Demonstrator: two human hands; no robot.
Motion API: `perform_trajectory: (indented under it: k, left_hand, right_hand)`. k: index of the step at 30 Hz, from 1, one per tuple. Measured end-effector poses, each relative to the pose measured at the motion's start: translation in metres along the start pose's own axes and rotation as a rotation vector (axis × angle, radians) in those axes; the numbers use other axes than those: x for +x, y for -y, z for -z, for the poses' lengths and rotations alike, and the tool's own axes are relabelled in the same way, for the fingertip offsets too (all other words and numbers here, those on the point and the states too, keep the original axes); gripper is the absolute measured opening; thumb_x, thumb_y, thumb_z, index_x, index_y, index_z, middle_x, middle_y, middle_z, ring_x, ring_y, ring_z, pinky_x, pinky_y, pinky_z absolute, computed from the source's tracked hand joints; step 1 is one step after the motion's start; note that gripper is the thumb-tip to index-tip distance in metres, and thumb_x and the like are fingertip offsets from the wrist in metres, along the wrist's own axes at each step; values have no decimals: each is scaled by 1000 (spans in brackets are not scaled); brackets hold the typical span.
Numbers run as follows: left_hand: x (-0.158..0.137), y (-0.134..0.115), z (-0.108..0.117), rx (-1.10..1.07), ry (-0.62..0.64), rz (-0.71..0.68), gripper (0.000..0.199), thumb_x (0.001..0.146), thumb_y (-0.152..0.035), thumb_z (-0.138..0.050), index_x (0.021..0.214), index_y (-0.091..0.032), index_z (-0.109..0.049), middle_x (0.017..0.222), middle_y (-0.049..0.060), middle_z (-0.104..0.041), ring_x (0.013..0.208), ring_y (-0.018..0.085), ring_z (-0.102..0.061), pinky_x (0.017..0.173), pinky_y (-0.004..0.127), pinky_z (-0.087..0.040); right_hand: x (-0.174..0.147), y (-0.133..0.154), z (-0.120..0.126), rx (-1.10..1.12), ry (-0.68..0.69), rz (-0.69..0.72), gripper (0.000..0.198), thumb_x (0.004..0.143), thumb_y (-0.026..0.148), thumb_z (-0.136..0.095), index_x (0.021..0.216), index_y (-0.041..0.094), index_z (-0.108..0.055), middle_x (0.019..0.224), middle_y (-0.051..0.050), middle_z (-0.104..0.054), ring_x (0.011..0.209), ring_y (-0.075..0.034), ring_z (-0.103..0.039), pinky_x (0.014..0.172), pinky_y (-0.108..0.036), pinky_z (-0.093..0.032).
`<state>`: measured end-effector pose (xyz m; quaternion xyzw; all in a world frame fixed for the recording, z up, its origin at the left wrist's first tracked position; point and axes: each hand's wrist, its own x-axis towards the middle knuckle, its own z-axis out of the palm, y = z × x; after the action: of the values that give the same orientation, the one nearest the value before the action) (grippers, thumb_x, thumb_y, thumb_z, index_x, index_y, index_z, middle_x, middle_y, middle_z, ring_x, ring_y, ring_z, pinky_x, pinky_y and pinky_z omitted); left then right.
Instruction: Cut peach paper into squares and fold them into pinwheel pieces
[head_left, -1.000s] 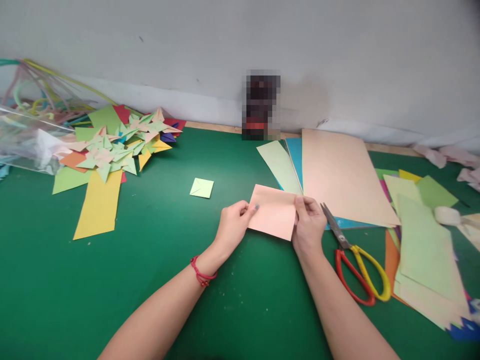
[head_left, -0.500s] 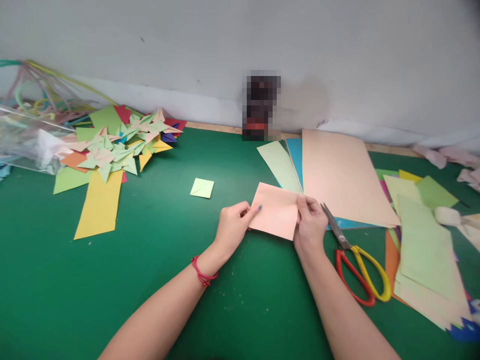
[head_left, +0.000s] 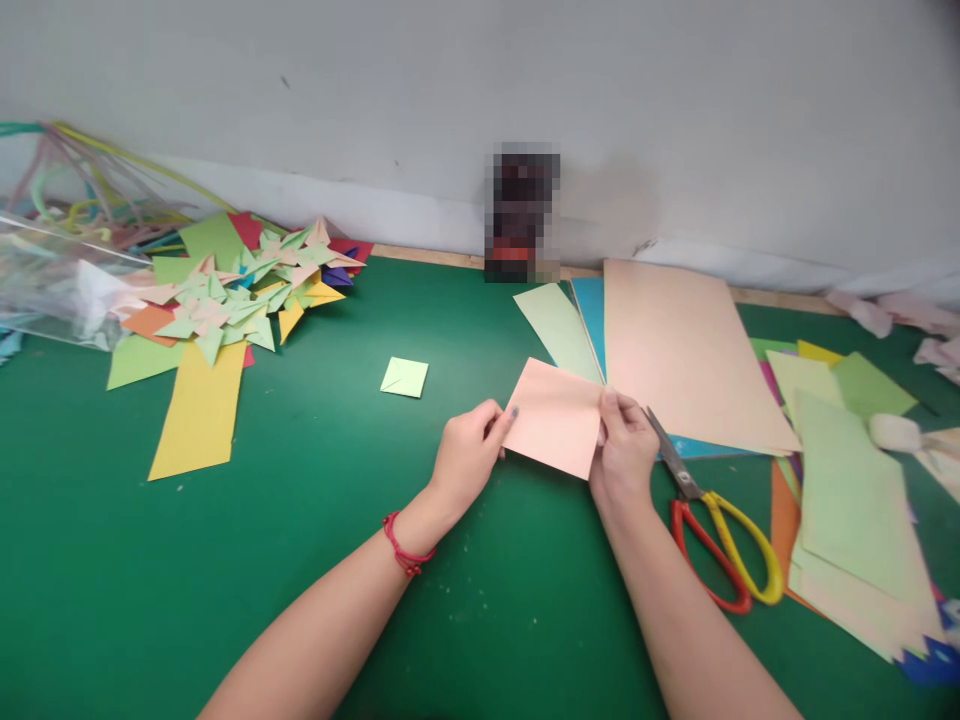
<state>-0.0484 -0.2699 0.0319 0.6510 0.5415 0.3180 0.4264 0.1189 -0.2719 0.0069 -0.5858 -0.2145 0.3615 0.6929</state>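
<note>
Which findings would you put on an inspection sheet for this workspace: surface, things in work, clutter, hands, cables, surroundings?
Surface: green table, marked with small pale specks.
Things in work: pink sheet, held tilted in both hands.
Clutter: folded paper stars over coloured sheets at left; folded light-green square lying apart; scissors beside the right forearm; paper pieces at right.
Hands: left hand and right hand grip opposite sides of the sheet.
Cables: nothing seen.
Surroundings: pale wall behind; a dark object before it is pixelated, unreadable.
</note>
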Motion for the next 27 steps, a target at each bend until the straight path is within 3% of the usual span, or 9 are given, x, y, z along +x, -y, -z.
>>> perform_trajectory:
  k: [8, 14, 17, 21, 27]
  left_hand:
    - [-2, 1, 0, 84, -58, -35, 44, 88, -43, -38, 51, -18, -35, 43, -5, -42, 43, 8, -40, 49, 22, -28]
    - [0, 3, 1, 99, -27, -53, 46, 87, -43, -40, 49, -17, -37, 42, -5, -44, 43, 8, -41, 50, 22, -29]
    - [1, 3, 1, 84, -15, -58, 46, 86, -43, -41, 49, -17, -38, 42, -5, -44, 44, 8, -41, 50, 22, -29]
    - [1, 3, 2, -3, 56, -67, 45, 84, -43, -46, 48, -17, -36, 42, -5, -44, 43, 8, -42, 49, 21, -31]
    - [1, 1, 4, -247, 247, -19, 43, 80, -42, -52, 49, -17, -36, 38, -7, -41, 40, 7, -48, 46, 18, -33]
  right_hand:
    - [1, -1, 2, -34, -1, 14, 28, 65, 41, -69, 71, 17, -56, 40, 11, -34, 34, -5, -27, 35, -20, -20]
    - [1, -2, 1, 6, -18, -6, 28, 63, 39, -71, 71, 16, -57, 41, 11, -36, 36, -4, -28, 36, -19, -22]
    - [2, -2, 1, 14, -29, -14, 28, 62, 38, -72, 71, 16, -59, 46, 8, -46, 38, -5, -36, 38, -19, -29]
    - [4, -2, 3, -2, -52, 17, 29, 60, 38, -73, 71, 15, -60, 66, 1, -60, 57, -11, -54, 54, -24, -44]
    - [6, -3, 6, -77, -40, 28, 28, 63, 40, -70, 72, 16, -59, 66, 1, -61, 59, -13, -55, 56, -27, -44]
